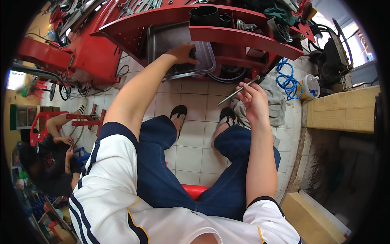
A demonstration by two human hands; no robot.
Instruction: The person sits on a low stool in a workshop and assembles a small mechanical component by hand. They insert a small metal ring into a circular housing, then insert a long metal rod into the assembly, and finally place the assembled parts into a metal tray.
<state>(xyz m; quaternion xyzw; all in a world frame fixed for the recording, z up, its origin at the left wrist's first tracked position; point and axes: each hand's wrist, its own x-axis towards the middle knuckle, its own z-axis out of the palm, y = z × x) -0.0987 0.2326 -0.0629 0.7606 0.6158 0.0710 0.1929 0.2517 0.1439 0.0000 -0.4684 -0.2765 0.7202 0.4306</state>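
My left hand reaches into a grey metal tray on the red tool cart, its fingers curled round something small and dark that I cannot make out. Off to the right, in front of the cart, my right hand holds a long metal bolt between thumb and fingers. The bolt slants, its thicker end up to the right and its thin end pointing down to the left over the tiles.
Above the tray juts a red drawer with parts in it. Grey cloth, a coiled blue hose and a white bucket lie to the right. Another person sits at the left. Cardboard boxes stand at the right.
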